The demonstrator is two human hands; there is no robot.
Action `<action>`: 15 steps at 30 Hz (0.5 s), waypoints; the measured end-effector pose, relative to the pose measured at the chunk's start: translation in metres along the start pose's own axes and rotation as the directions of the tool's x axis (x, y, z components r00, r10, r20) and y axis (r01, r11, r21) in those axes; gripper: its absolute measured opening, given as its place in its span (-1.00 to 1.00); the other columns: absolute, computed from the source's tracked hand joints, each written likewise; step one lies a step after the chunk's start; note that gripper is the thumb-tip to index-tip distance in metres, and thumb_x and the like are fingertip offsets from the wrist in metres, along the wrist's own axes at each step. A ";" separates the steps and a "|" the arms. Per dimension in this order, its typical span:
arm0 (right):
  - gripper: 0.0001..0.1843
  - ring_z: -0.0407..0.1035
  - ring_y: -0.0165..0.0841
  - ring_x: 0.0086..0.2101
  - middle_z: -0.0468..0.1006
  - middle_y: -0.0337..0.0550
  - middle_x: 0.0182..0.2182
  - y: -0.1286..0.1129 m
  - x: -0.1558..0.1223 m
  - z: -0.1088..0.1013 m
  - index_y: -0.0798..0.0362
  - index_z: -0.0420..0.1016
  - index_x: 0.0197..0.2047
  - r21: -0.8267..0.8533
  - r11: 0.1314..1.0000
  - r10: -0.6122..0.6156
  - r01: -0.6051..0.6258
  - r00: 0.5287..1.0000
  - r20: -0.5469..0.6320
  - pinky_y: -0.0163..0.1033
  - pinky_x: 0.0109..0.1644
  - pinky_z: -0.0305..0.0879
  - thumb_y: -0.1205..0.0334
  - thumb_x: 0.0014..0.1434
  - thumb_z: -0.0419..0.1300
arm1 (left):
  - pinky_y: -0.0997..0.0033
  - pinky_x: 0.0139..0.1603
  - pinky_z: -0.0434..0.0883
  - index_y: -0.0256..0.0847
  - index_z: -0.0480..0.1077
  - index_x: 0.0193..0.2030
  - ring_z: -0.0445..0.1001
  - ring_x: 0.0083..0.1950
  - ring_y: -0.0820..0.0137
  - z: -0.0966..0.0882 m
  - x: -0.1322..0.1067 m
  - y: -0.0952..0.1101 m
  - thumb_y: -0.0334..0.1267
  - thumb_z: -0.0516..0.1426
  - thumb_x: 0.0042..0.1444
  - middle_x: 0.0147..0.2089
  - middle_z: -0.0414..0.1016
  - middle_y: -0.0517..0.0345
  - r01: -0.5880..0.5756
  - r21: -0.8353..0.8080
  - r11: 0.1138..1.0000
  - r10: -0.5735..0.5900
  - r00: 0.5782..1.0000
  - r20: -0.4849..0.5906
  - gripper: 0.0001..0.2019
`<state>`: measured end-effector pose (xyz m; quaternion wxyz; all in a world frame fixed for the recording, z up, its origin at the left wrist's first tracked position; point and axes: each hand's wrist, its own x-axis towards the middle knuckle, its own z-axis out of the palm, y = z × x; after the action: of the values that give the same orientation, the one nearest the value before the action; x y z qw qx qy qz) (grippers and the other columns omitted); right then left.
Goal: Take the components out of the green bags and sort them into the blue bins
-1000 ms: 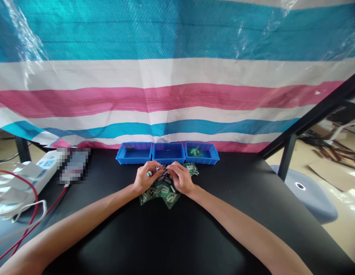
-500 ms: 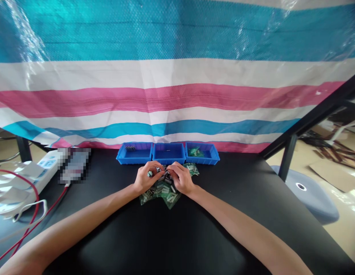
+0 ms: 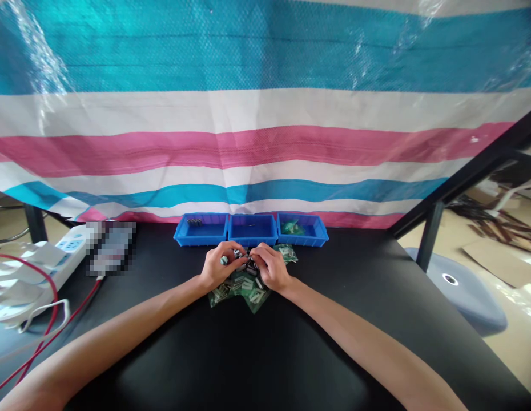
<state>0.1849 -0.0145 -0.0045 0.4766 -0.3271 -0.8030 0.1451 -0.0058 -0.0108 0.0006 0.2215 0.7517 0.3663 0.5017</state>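
Your left hand and right hand are close together, curled over a heap of small metal cylinders, which lies on green-printed packets on the black tabletop. Neither hand clearly shows whether it grips a cylinder. You are working at the heap itself. Just ahead stand a left blue tray with a few dark cylinders, a middle blue tray with one tiny piece, and a right blue tray with a green packet.
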 end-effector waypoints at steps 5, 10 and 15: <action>-0.81 0.33 -0.36 -0.43 0.40 -0.14 -0.39 0.001 -0.001 0.001 0.03 0.39 -0.19 -0.015 1.000 -0.003 0.003 1.000 -0.011 -0.30 -0.35 0.29 0.28 0.37 -0.04 | 0.55 -0.47 0.38 -0.20 0.35 -0.14 0.38 -0.56 0.57 0.000 0.000 -0.001 -0.21 0.27 0.08 -0.35 0.56 0.21 0.006 -0.025 1.000 -0.006 1.000 -0.002 -0.74; -0.81 0.34 -0.37 -0.42 0.41 -0.13 -0.37 0.002 -0.002 0.002 0.02 0.39 -0.18 -0.019 1.000 -0.002 0.002 1.000 -0.007 -0.31 -0.34 0.30 0.28 0.37 -0.04 | 0.56 -0.47 0.39 -0.21 0.36 -0.15 0.38 -0.56 0.57 0.000 0.000 -0.003 -0.20 0.27 0.08 -0.37 0.55 0.22 -0.006 -0.014 1.000 0.006 1.000 0.007 -0.75; -0.81 0.34 -0.36 -0.43 0.40 -0.14 -0.38 0.003 -0.002 0.002 0.03 0.39 -0.18 -0.011 1.000 -0.008 0.008 1.000 -0.001 -0.31 -0.35 0.29 0.28 0.36 -0.04 | 0.56 -0.47 0.38 -0.21 0.36 -0.16 0.37 -0.57 0.58 0.000 0.000 -0.002 -0.19 0.27 0.08 -0.38 0.54 0.22 -0.003 -0.017 1.000 0.003 1.000 0.004 -0.75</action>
<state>0.1852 -0.0138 -0.0086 0.4760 -0.3266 -0.8047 0.1384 -0.0061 -0.0092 -0.0006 0.2280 0.7513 0.3603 0.5037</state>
